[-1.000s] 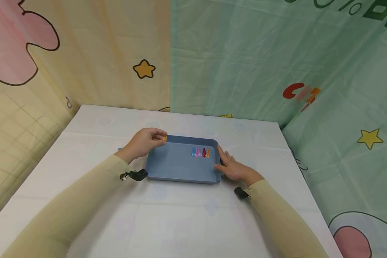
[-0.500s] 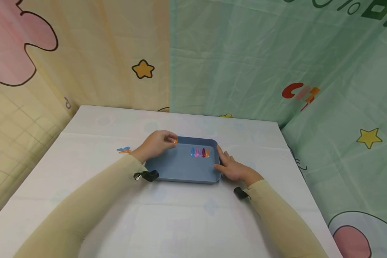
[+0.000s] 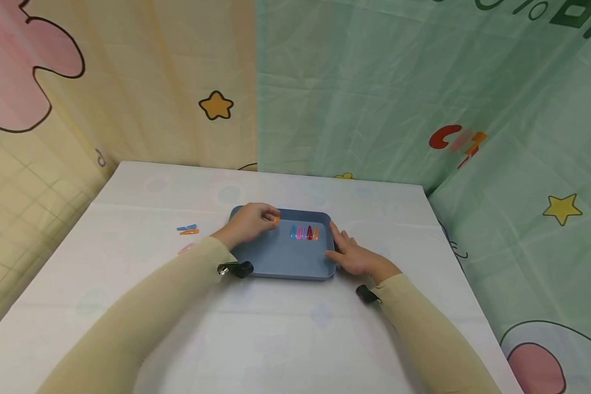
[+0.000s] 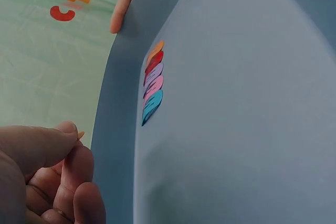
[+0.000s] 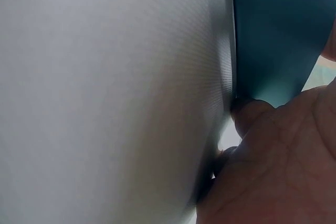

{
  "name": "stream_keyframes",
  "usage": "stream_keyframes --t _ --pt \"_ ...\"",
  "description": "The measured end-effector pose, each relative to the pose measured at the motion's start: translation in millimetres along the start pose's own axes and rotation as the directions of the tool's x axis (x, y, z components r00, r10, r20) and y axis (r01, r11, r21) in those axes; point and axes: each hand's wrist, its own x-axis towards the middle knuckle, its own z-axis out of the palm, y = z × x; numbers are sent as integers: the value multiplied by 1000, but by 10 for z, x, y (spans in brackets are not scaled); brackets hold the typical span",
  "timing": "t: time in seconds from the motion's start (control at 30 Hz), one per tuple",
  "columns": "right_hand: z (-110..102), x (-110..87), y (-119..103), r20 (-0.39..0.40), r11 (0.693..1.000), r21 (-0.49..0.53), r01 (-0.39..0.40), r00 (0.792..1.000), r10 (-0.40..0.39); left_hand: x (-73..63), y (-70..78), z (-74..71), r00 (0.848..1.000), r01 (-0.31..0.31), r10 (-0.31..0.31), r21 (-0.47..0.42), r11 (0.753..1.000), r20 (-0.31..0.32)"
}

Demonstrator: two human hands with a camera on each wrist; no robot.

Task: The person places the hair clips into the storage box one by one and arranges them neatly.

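Over the far side of the tray (image 3: 285, 260), an orange clip (image 3: 277, 219) is being brought across, pinched between thumb and fingers of the left hand (image 3: 248, 222), and it has just been swept rightward from the tray's far left corner! Ground has been gained: the gap to the row of clips (image 3: 304, 233) has been narrowed from well apart to near, yet no contact with the tray's floor is seen, so the placing is best judged as under way, not finished.

By that same sweep, the left side of the white table (image 3: 276, 334) has been uncovered: a blue clip (image 3: 186, 227) and a second orange clip (image 3: 189, 232) are seen lying close together, and now a pink clip (image 3: 185, 248) is revealed just beside the left sleeve (image 3: 172, 295). Three pieces, then, are left outside, beyond the left wrist.

Inside, no change: five clips are lined up side by side, blue, pink, purple, red and orange from left to right, between the two hands and touched by neither. At the right rim, the right hand (image 3: 357, 258) is kept where it was, fingers laid out along the edge, thumb set over it, nothing clasped; by it, it seems, the tray is being steadied
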Motion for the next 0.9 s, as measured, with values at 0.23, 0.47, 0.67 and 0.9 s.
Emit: stream_keyframes --t 0.23,0.47,0.67,0.9 --pt "-1 0 4 1 1000 -5 -2 1000 2 49 0 96 1000 24 -24 20 1000 15" --pt "4 9 28 2 1000 -4 0 1000 0 88 34 156 999 41 -41 19 999 18" --pt "6 26 41 0 1000 -7 3 1000 -3 132 -12 190 998 44 -44 -11 999 37" --pt "5 8 38 -2 1000 -1 16 1000 -16 179 -79 224 994 81 -77 -49 996 74"
